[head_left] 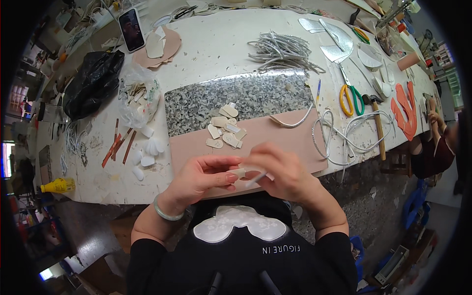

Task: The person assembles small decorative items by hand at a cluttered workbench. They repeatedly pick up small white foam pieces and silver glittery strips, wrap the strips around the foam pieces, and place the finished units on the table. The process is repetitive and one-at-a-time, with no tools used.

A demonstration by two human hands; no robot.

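Head view: over the near edge of the pink sheet point(291, 138), your left hand point(209, 174) pinches a small cream tab point(240, 172); your right hand point(284, 173) blurs just beside it, its grip unclear. Cream pieces point(230, 137) straddle the sheet's far edge.

The torso is clothed in a black shirt point(223, 265) with short sleeves point(146, 255), by which the forearms, left hand point(202, 174) and right hand point(287, 176) are left bare. The front is marked by a glossy white, lobed panel point(240, 227), faintly patterned, and by a line of small white lettering point(280, 249), seen upside down. The left wrist is encircled by a smooth, pale green bangle point(162, 213).
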